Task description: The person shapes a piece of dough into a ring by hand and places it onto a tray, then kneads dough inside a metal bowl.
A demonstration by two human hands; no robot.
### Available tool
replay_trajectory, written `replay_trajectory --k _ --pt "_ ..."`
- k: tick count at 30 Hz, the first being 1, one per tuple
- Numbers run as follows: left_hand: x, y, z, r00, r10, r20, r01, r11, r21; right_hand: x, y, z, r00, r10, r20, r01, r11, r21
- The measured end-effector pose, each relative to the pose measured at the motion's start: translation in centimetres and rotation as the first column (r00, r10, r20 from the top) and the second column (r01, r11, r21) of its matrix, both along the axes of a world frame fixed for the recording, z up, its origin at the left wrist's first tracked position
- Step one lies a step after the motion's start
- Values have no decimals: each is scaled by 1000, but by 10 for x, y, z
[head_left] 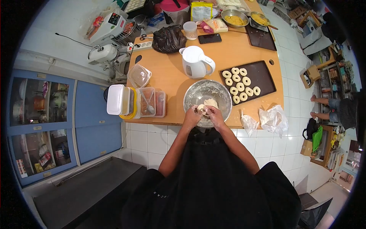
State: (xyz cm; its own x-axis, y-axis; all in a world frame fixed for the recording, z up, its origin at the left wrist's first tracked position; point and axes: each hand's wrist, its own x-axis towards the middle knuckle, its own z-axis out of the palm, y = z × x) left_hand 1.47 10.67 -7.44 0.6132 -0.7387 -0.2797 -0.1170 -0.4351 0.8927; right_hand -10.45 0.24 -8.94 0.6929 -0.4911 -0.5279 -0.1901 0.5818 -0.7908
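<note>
Both hands meet over the near side of a floured metal bowl [192, 94]. Between them is a small piece of pale dough [201, 108], pinched by the fingers of my left hand [193, 115] and my right hand [215, 115]. A larger lump of dough [211, 102] lies in the bowl just behind my fingers. To the right of the bowl, a dark baking tray [263, 78] bears several dough rings [246, 81] on its left part.
A white kettle [193, 61] stands behind the bowl. Plastic containers [146, 101] are at the left edge, plastic bags [273, 119] at the right front edge. A phone [209, 38], a black bag [167, 39] and pans [234, 18] are farther back. Someone's bare legs [321, 107] show at far right.
</note>
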Motion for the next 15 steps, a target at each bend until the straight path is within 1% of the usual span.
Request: replay_trajectory --k 3,5,7,9,10,13,15 --pt "2 0 -6 998 -36 -60 39 997 62 2 -3 3 1000 17 3 -17 989 -148" --pt "5 0 -5 994 -57 -98 67 992 105 3 -2 10 999 18 34 -12 987 -159" --pt "7 -2 13 990 -66 -128 86 984 156 3 -1 13 998 5 62 7 979 -205" --pt "5 -1 25 995 -101 1 99 979 180 3 2 16 996 -16 85 39 958 -282" --pt "4 -1 28 991 -119 65 104 975 194 3 2 17 997 4 81 21 954 -300" --pt "5 -2 24 983 -175 47 156 950 272 1 0 13 997 62 54 -39 937 -348" --pt "0 -4 19 992 -70 108 64 996 59 2 -1 11 994 104 19 -90 925 -368"
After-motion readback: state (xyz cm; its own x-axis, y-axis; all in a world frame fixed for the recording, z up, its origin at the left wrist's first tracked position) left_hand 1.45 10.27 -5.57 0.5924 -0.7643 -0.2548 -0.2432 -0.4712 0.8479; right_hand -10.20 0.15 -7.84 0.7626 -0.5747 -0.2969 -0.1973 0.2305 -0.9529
